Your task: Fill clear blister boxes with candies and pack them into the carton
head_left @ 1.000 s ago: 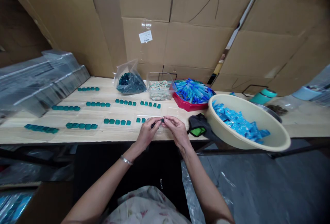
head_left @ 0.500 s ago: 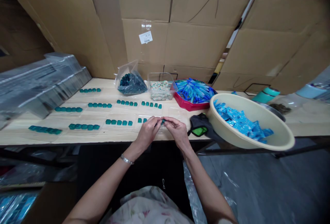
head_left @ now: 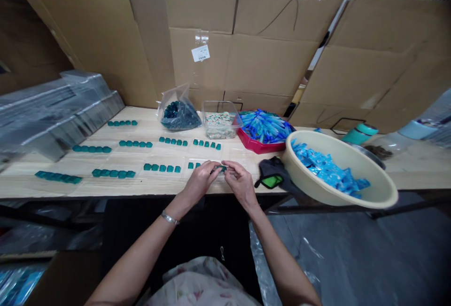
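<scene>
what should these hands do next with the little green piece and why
Probably set the small green piece down in line with the two green pieces showing beside the left hand: it sits at the fingertips, just right of them, and the next row leftward shows five spaced out. The left hand may hide others there, so that's a guess.

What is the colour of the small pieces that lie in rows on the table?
The small pieces are teal green, best seen in the head view.
</scene>
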Motion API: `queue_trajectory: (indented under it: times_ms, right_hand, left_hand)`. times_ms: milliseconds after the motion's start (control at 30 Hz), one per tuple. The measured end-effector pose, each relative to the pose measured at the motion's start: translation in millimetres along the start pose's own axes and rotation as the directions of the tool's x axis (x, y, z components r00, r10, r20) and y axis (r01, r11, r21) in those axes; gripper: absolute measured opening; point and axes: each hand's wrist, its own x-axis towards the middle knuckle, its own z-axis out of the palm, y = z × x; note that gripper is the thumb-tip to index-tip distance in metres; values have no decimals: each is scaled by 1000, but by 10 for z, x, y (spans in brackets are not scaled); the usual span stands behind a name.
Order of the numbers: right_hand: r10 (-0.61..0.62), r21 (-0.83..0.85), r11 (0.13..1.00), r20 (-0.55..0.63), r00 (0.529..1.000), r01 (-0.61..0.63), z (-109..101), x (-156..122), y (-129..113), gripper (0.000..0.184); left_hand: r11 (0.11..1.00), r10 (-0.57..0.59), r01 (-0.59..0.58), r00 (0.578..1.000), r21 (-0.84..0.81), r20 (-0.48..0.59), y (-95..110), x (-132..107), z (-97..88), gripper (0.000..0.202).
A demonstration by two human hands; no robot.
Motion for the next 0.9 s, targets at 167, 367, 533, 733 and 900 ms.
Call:
queue_trajectory:
  times_ms: [167,367,533,733,900]
  right_hand:
    - [-88,-102,991,28,996,90,15,-26,-61,34]
    - [188,227,955,34,982,-191,12,-42,-106,32]
    - [406,508,761,111,907,-403,-28,-54,-52,29]
    - [461,552,717,81,884,-425,-52,-77,-68,27]
    - [340,388,874,-62,938,-291,-273,58,16,25]
  left_hand:
    - [1000,1,-1,1000,-5,30,-4,-19,6,18]
    - [996,-57,48,992,-78,-109,5,-49,40,16]
    - [996,-31,21,994,-90,-104,2,-89,85,15]
    - [997,-63,55,989,-59,-131,43,-76,139,12]
    - [982,-158,133,965,-130,-209,76,-59,158,11]
